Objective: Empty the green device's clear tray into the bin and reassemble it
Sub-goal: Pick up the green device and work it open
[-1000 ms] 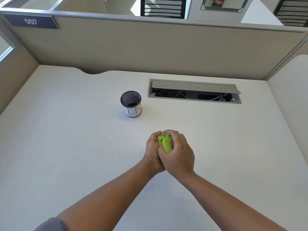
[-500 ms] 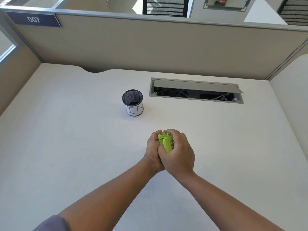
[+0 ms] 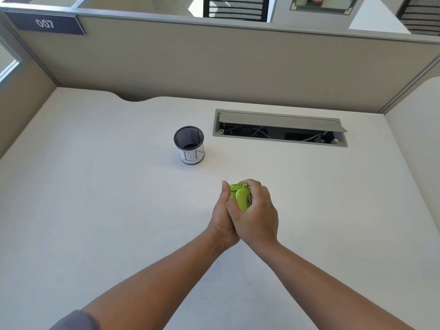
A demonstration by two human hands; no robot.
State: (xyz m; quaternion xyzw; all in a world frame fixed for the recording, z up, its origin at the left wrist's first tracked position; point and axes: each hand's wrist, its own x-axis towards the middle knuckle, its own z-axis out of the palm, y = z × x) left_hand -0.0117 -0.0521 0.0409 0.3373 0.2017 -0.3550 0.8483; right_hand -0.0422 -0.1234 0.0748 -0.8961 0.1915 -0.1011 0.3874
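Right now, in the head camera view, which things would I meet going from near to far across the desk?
Hands holding the green device → mesh bin → open cable hatch → partition wall with the 007 sign.

Single head-worn view: you look forward and steeply down across the tabletop [image 3: 95, 210] toward the partition [image 3: 214, 67] at its far edge, with your own forearms entering close from the bottom of the frame.

Lime-green device [image 3: 240, 197] clasped above desk, mesh bin [image 3: 189, 145] upright beyond it, well apart
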